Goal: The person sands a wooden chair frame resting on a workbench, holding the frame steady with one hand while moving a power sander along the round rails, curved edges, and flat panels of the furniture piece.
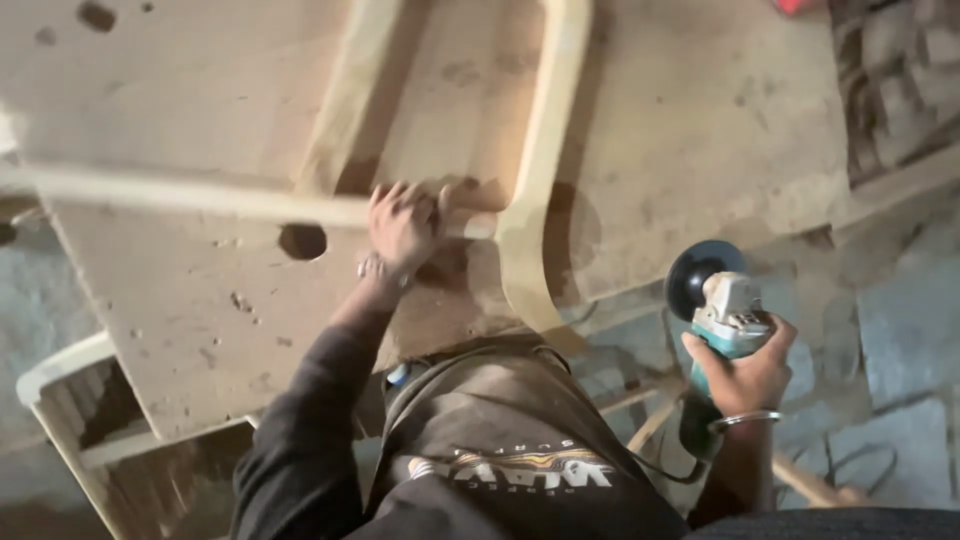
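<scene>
Left grip point(402, 226) closed around wooden frame rail point(200, 195), right grip point(745, 375) clutching angle grinder point(715, 300), well apart.

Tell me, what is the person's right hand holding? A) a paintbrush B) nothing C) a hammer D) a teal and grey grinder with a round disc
D: the right hand grips the teal and grey grinder off the edge of the workbench, while the left hand rests on the wooden chair frame.
</scene>
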